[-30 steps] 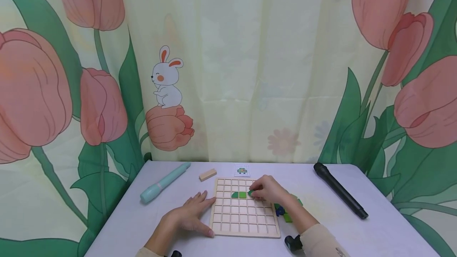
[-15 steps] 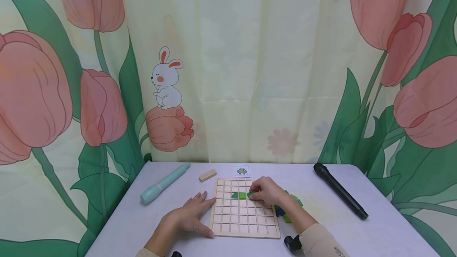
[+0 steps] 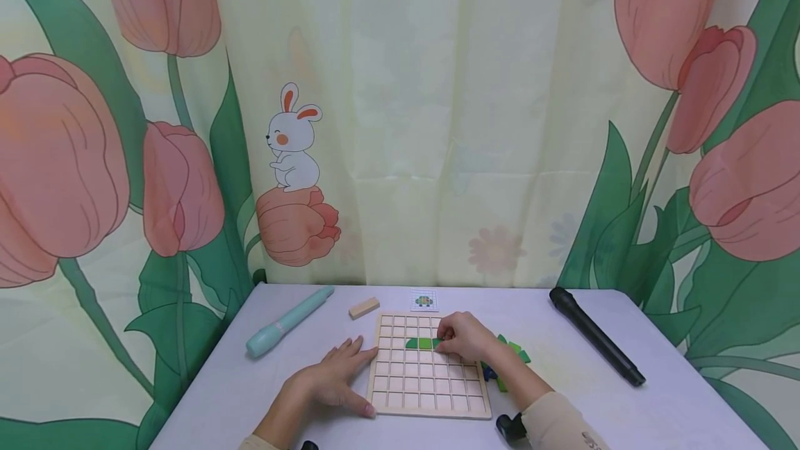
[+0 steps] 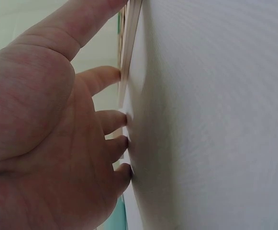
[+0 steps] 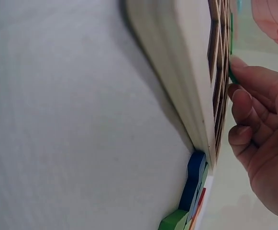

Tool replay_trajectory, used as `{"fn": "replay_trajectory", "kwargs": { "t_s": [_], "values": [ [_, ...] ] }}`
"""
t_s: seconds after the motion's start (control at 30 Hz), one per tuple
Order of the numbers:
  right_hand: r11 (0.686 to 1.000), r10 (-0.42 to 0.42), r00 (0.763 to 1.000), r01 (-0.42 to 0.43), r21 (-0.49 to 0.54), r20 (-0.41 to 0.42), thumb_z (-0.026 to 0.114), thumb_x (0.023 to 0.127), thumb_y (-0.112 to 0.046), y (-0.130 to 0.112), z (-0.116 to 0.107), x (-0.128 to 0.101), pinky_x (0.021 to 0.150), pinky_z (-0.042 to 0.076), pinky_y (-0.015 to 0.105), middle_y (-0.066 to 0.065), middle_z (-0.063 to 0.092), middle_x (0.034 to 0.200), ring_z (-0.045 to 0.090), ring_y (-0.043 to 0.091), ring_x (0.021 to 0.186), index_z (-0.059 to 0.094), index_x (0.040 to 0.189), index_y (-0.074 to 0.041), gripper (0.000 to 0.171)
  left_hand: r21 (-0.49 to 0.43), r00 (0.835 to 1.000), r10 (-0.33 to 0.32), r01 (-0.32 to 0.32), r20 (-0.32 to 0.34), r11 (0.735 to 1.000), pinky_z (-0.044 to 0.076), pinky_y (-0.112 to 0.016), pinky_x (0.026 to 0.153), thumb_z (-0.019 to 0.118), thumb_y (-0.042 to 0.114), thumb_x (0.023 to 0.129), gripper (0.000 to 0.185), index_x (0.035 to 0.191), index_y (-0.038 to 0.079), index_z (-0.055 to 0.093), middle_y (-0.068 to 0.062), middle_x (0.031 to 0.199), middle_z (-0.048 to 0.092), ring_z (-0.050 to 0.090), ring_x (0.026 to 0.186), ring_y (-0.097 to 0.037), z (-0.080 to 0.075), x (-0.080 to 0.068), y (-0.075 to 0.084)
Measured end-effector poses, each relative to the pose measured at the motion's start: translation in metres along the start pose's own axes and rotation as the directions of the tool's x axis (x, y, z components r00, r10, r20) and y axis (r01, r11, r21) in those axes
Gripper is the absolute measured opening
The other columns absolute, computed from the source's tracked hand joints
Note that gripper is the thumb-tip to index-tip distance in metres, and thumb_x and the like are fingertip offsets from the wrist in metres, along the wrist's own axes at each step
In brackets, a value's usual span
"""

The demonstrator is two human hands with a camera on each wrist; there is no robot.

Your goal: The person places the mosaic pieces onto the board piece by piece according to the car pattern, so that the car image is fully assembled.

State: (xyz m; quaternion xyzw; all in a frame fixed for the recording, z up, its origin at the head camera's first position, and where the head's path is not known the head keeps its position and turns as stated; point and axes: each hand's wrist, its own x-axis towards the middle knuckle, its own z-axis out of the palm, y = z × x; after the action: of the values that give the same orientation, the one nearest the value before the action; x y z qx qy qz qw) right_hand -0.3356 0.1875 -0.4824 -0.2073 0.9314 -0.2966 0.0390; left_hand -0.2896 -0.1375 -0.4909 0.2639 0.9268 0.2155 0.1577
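Observation:
A light wooden grid board [image 3: 431,414] lies on the white table. Within its upper rows sit a dark green piece with a rounded corner [image 3: 411,344] and a bright green square tile [image 3: 425,344], side by side. My right hand [image 3: 467,337] pinches a small dark green piece [image 5: 232,74] between thumb and fingertips, right at the grid beside the square tile; the fingers hide part of it. My left hand [image 3: 334,377] rests with spread, fairly straight fingers at the board's left edge, index fingertip and thumb touching the frame.
Loose green and blue pieces [image 3: 502,385] lie right of the board, partly behind the right forearm. Beyond the board are a small pattern card [image 3: 424,300] and a wooden block [image 3: 364,307]. A mint-green tube [image 3: 289,322] lies left, a black rod [image 3: 596,336] right.
The dark green piece in my right hand has gone from tilted to flat, lining up against the bright green square. My left hand stays in place.

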Motion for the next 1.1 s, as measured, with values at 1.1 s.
{"fn": "replay_trajectory", "kwargs": {
  "t_s": [1.1],
  "values": [
    [0.990, 0.102, 0.972, -0.078, 0.121, -0.213, 0.081, 0.091, -0.015, 0.007, -0.023, -0.034, 0.064, 0.048, 0.024, -0.006, 0.067, 0.092, 0.055, 0.015, 0.080, 0.077, 0.111, -0.011, 0.022, 0.000, 1.000, -0.003, 0.003, 0.004, 1.000, 0.015, -0.067, 0.126, 0.088, 0.063, 0.071, 0.111, 0.161, 0.019, 0.039, -0.025, 0.171, 0.022, 0.015, 0.160, -0.046, 0.000, 0.000, 0.001]
  ]
}}
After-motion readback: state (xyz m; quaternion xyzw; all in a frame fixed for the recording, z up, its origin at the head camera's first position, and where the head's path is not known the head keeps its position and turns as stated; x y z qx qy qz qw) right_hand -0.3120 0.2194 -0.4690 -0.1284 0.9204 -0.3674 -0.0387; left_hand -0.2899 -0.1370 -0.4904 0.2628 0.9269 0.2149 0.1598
